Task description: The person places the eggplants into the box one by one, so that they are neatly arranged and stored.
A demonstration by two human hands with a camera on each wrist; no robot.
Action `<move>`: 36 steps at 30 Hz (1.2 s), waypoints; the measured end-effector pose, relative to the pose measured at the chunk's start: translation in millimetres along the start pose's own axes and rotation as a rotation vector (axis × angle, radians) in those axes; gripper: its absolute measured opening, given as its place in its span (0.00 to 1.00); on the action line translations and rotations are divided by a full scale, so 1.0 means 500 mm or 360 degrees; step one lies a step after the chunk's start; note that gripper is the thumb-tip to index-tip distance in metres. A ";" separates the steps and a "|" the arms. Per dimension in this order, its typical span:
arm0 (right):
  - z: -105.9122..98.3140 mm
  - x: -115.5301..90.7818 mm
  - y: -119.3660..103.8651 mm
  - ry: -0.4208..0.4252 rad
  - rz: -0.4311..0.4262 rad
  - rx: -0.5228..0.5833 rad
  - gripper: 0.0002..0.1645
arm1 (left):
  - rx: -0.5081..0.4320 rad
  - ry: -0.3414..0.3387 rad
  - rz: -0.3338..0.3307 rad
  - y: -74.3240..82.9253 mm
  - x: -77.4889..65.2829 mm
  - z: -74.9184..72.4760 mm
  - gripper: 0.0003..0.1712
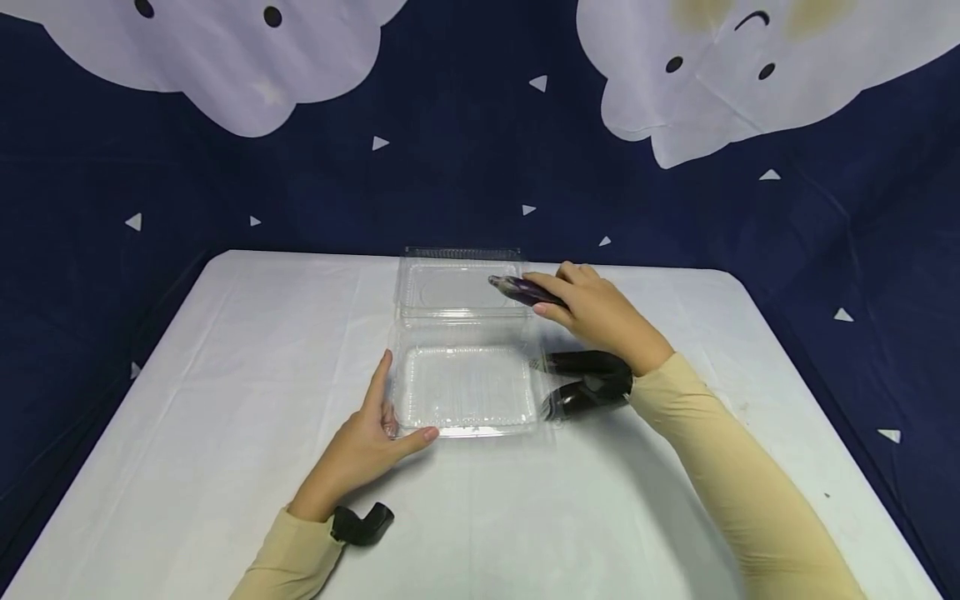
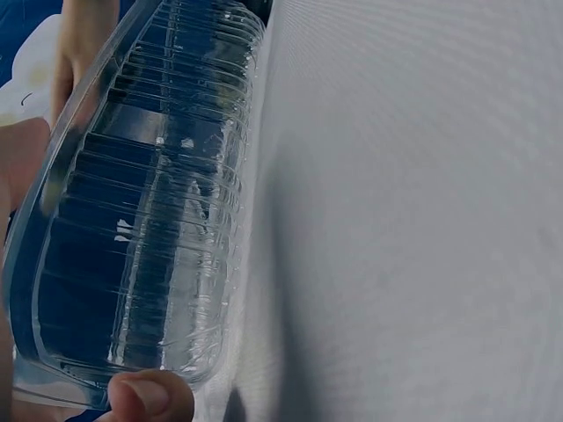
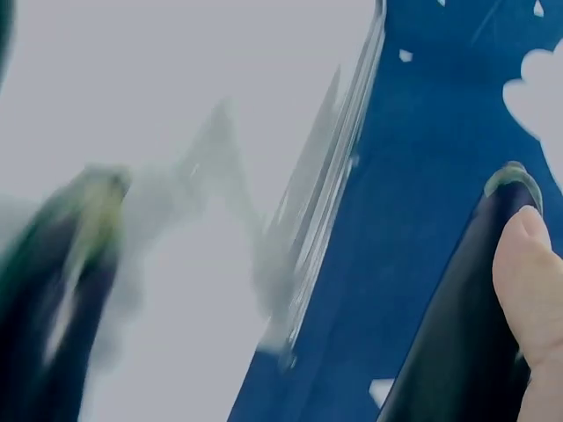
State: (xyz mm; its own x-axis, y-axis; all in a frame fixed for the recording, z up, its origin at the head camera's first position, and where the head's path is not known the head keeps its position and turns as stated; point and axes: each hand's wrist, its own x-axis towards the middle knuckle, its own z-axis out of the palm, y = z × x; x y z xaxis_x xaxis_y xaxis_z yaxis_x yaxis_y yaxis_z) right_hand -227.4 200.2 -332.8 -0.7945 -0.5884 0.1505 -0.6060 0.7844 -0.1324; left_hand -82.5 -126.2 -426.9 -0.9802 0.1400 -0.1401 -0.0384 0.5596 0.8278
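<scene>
My right hand (image 1: 600,308) grips a dark purple eggplant (image 1: 525,290) above the right side of the raised lid. In the right wrist view, the thumb (image 3: 528,281) lies along that eggplant (image 3: 466,334). A clear plastic clamshell container (image 1: 468,432) stands with its lid (image 1: 457,292) folded back. My left hand (image 1: 360,446) holds its near left corner, thumb at the front edge and fingers along the left side. Two more eggplants (image 1: 577,363) lie beside the container's right edge, their stem ends towards it; the sleeve and wrist partly cover their far ends.
A white cloth covers the table (image 1: 187,400). Behind it hangs a dark blue backdrop (image 1: 450,175) with white clouds and small triangles. A black wrist device (image 1: 363,525) juts from the left sleeve.
</scene>
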 end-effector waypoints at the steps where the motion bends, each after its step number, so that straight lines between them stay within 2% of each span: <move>1: 0.001 0.008 -0.011 -0.0012 -0.0014 0.0007 0.32 | 0.0000 -0.0001 -0.0002 0.000 0.000 0.000 0.72; 12: 0.035 0.072 -0.120 -0.0222 -0.0132 -0.0059 0.32 | 0.0000 0.0008 -0.0029 -0.001 0.002 0.001 0.72; 16: 0.052 0.086 -0.139 -0.0256 -0.0175 -0.0077 0.31 | 0.0003 0.0008 -0.0045 -0.001 0.001 0.000 0.72; 24: 0.083 0.100 -0.158 -0.0364 -0.0178 -0.0103 0.32 | -0.0003 0.0016 -0.0031 -0.003 0.001 0.000 0.72; 32: 0.101 0.094 -0.170 -0.0273 -0.0249 -0.0138 0.31 | 0.0008 0.0005 -0.0036 -0.002 0.001 0.000 0.72; 36: 0.112 0.093 -0.171 -0.0194 -0.0338 -0.0174 0.31 | 0.0040 0.0011 -0.0045 -0.002 -0.001 0.000 0.72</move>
State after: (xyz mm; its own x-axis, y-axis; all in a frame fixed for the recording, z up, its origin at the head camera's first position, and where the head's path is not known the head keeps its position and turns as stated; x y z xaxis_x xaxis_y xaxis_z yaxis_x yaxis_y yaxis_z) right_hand -214.7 94.9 -369.5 -0.6532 -0.7560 0.0438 -0.7568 0.6537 -0.0028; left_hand -82.2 -127.0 -427.7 -0.9801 0.1180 -0.1593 -0.0613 0.5837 0.8096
